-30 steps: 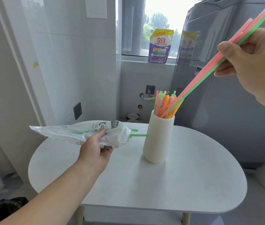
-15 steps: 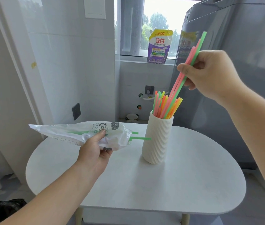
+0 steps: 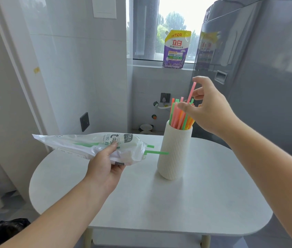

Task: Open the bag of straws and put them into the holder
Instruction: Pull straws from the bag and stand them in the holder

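A white ribbed holder stands upright on the white oval table, filled with several coloured straws. My right hand hovers just over the straw tops with its fingers spread. One pink straw stands higher than the rest, beside my fingertips. My left hand grips the clear plastic straw bag level above the table, left of the holder. Two green straws poke out of the bag's open end toward the holder.
A purple detergent pouch sits on the window sill behind. A tall grey appliance stands close to the table's right and back. A dark wall switch is at the left, and a black bag lies on the floor.
My right hand came down from the upper right with pink and green straws, slid them into the holder and spread its fingers. The bag in my left hand stayed put.
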{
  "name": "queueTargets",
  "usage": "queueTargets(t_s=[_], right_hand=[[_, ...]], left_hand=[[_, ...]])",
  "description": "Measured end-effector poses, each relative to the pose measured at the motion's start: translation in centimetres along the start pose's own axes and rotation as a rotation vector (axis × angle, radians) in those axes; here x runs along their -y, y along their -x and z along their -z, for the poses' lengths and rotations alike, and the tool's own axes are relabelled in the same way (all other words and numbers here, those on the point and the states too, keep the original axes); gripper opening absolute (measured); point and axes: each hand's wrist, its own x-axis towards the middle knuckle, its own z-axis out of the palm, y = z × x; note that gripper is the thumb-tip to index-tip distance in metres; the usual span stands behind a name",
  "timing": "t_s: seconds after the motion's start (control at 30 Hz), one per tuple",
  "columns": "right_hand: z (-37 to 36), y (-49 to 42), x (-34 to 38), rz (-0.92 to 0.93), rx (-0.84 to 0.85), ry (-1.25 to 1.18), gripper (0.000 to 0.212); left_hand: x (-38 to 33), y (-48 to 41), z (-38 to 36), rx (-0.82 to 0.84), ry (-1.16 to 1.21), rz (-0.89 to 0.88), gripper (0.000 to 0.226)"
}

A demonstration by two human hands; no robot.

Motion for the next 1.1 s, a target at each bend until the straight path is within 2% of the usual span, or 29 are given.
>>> queueTargets(t_s=[0.1, 0.23, 0.3, 0.37, 0.43, 0.57, 0.63, 0.7, 0.8, 0.83, 0.87, 1.0, 1.03, 1.1], right_hand=[[-0.6, 0.7, -0.4, 0.092, 0.008, 0.019, 0.066], [-1.2, 1.1, -0.8, 0.089, -0.021, -0.032, 0.090], [-1.1, 1.0, -0.8, 0.116, -0.027, 0.014, 0.080], [-1.2, 1.0, -1.0, 0.179, -0.027, 0.100, 0.053], [-1.5, 1.3, -1.3, 0.208, -0.007, 0.149, 0.040], [-1.8, 1.9, -1.9, 0.268, -0.011, 0.329, 0.046], [-1.6, 2.0, -1.7, 0.284, -0.027, 0.343, 0.053], [-1.3, 2.5, -1.2, 0.268, -0.092, 0.276, 0.055], [-1.3, 5.0, 0.2, 0.297, -0.363, 0.143, 0.032], [-1.5, 6.3, 0.6, 0.251, -0.375, 0.066, 0.026], [-2.0, 7.6, 0.9, 0.152, -0.313, -0.027, 0.027], [-5.0, 11.7, 1.1, -0.497, 0.295, -0.375, 0.042], [-5.8, 12.0, 0.9, -0.650, 0.360, -0.519, 0.044], [-6.9, 12.0, 1.0, -0.886, 0.363, -0.852, 0.048]], left_hand=[[0.1, 0.0, -0.1, -0.007, -0.004, -0.003, 0.022], [0.2, 0.1, -0.2, -0.001, -0.007, 0.001, 0.027], [0.2, 0.2, -0.1, -0.003, -0.002, -0.005, 0.029], [0.1, 0.2, -0.1, -0.012, -0.006, -0.007, 0.027], [0.1, 0.2, -0.1, -0.013, -0.010, -0.004, 0.023], [0.1, 0.2, -0.1, -0.006, -0.013, -0.002, 0.023], [0.1, 0.2, -0.1, -0.011, -0.019, -0.001, 0.023], [0.0, 0.3, -0.2, -0.008, -0.015, -0.004, 0.022], [-0.3, 0.3, -0.3, 0.000, -0.007, -0.019, 0.029], [-0.4, 0.4, -0.4, 0.002, -0.005, -0.025, 0.032], [-0.5, 0.4, -0.5, 0.000, -0.009, -0.032, 0.035], [-0.7, 0.8, -0.8, 0.033, -0.082, -0.077, 0.032], [-0.6, 1.0, -0.9, 0.049, -0.108, -0.088, 0.030], [-0.4, 1.5, -1.3, 0.079, -0.161, -0.110, 0.030]])
